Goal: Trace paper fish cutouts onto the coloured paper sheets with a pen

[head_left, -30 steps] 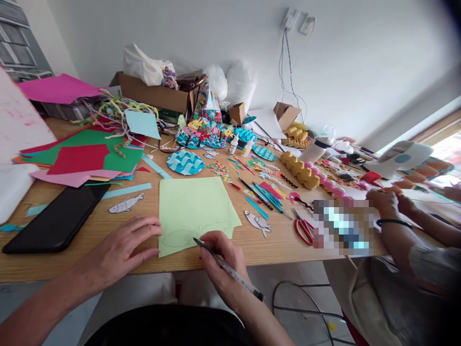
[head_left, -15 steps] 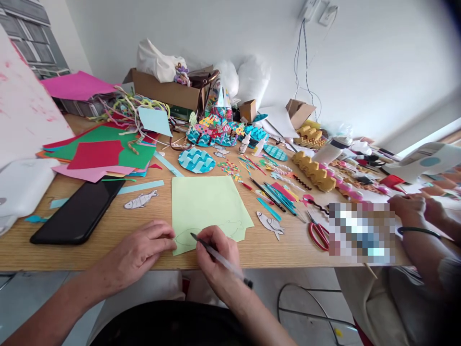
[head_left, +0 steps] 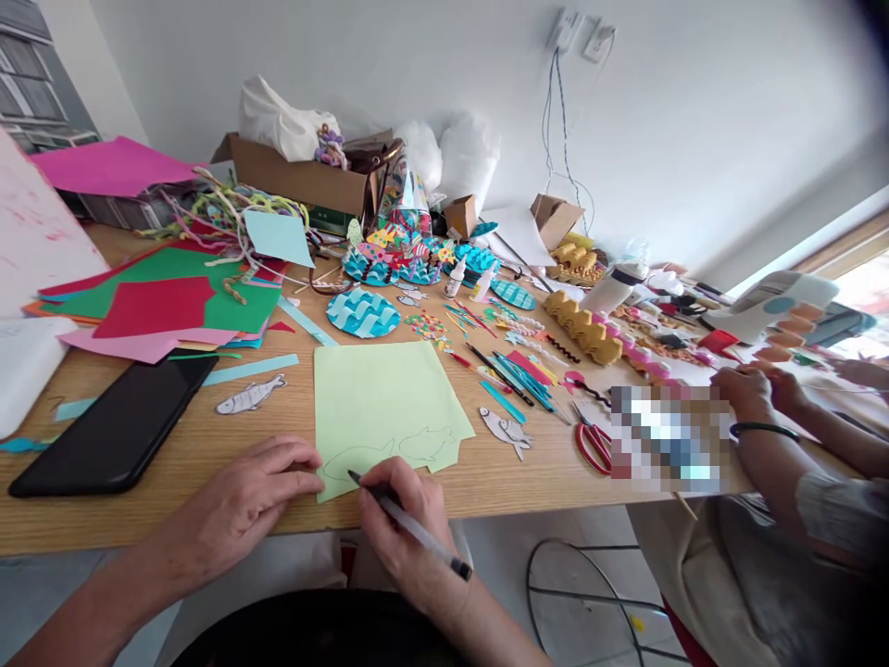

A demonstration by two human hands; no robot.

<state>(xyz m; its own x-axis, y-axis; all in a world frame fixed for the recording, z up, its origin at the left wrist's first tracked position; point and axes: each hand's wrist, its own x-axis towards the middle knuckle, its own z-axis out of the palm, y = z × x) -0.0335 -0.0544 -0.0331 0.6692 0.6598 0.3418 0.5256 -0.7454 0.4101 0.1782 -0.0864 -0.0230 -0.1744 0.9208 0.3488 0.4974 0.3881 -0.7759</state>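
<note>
To the left of the light green paper (head_left: 381, 380) lies a black phone (head_left: 115, 426), flat on the table (head_left: 514, 486). Behind the phone is a pile of coloured paper (head_left: 153, 310). Nearer the green paper, on its left, is a grey paper fish (head_left: 250, 396), lying flat so its whole shape shows.

The left hand (head_left: 256, 491) rests by the green paper's left edge. Its fingers are bent a little and grip nothing; the tips touch that edge, maybe to stop the paper from sliding.

The green paper lies right in front of the person, with two thin fish shapes (head_left: 427, 446) drawn near its bottom. At that bottom edge, the right hand (head_left: 399, 551) has its fingers pinched around a pen (head_left: 420, 533). The pen leans back with its tip on the left shape, which seems good for drawing a line. This hand hides a bit of the paper.

Just right of the green paper are two paper fish (head_left: 506, 429), with pencils (head_left: 510, 375) behind them. Farther right are red-handled scissors (head_left: 593, 447), then a blurry patch hiding something. Beyond that, another person's hands (head_left: 746, 389) are close together; I can't tell what they hold.
</note>
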